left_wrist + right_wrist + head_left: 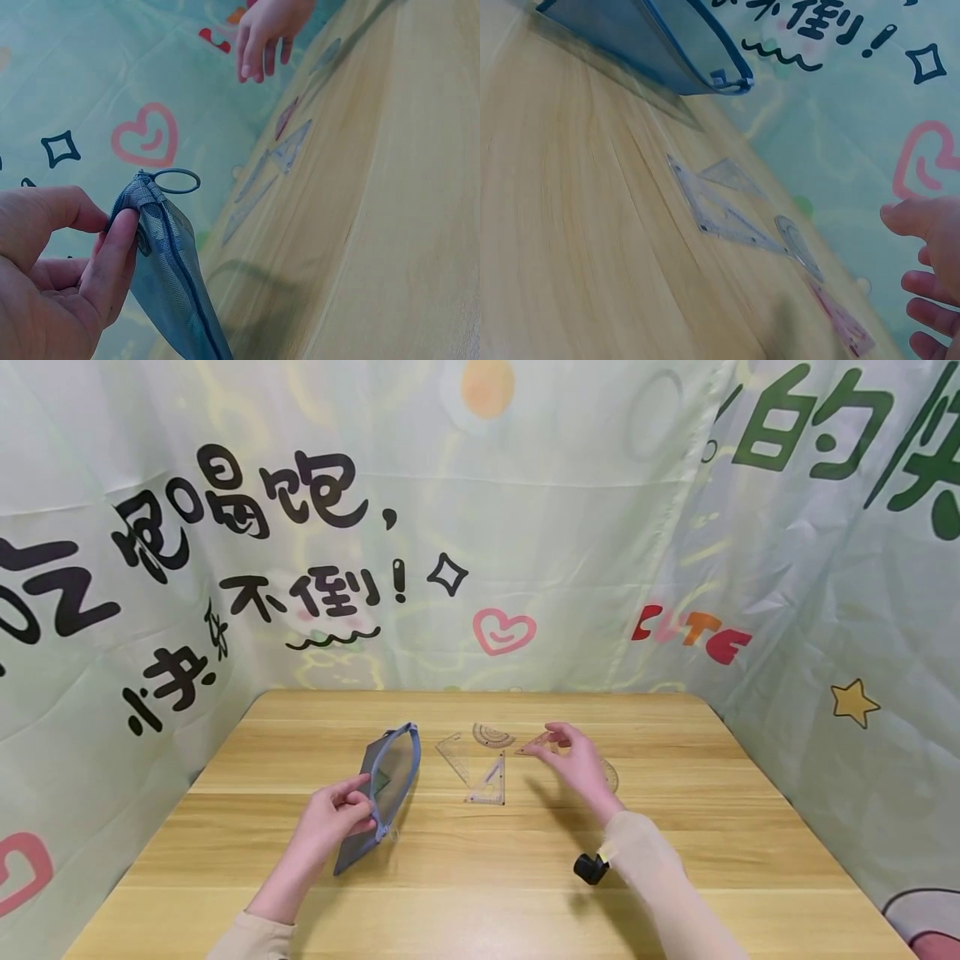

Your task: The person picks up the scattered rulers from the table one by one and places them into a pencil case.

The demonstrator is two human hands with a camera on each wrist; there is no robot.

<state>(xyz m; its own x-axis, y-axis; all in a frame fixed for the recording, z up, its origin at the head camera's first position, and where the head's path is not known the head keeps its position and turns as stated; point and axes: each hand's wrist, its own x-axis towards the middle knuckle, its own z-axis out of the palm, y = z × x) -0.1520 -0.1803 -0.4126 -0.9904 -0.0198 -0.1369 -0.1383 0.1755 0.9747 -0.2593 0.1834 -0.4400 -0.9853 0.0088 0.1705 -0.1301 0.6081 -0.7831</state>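
Observation:
My left hand (341,810) pinches the near rim of a blue zippered pouch (354,852), which stands on edge with its mouth spread open. A ring pull (178,181) sticks out at the zipper's end in the left wrist view. My right hand (577,767) hovers over a pink set square (841,319), thumb and fingers apart with nothing between them. Left of that piece lie two clear set squares (491,785) and a clear protractor (492,737). Another rounded clear protractor (611,775) is partly hidden behind the right hand.
The wooden table (480,893) meets a printed cloth (420,652) at its back, with more cloth along both sides. A black device (591,868) is fixed at the right wrist, beside the sleeve (645,852).

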